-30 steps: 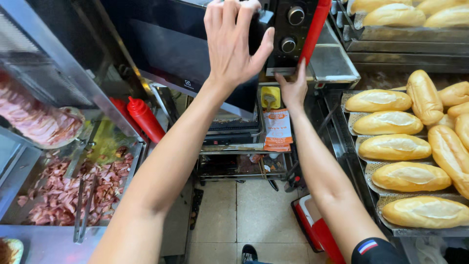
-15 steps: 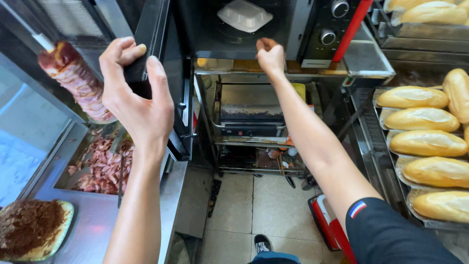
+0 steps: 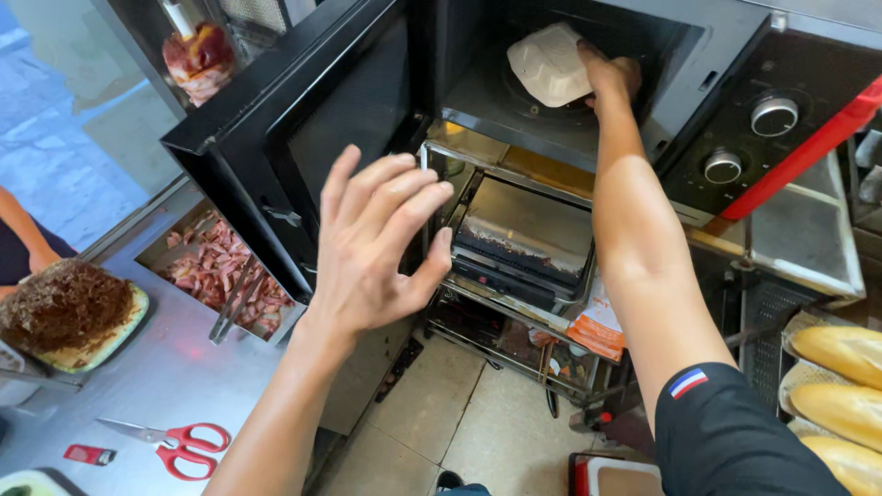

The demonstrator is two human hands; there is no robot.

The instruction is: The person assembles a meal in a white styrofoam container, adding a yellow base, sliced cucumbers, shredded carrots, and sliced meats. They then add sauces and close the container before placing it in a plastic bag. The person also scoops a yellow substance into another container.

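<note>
Overhead, open microwave (image 3: 514, 101); steel counter (image 3: 175, 377) below.

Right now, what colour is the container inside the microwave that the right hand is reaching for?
White: the foam container at the right hand, seen clearly in the head view.

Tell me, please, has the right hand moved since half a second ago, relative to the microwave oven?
Yes. The right hand went from the microwave oven's front sill deeper inside, and now touches the white container.
</note>
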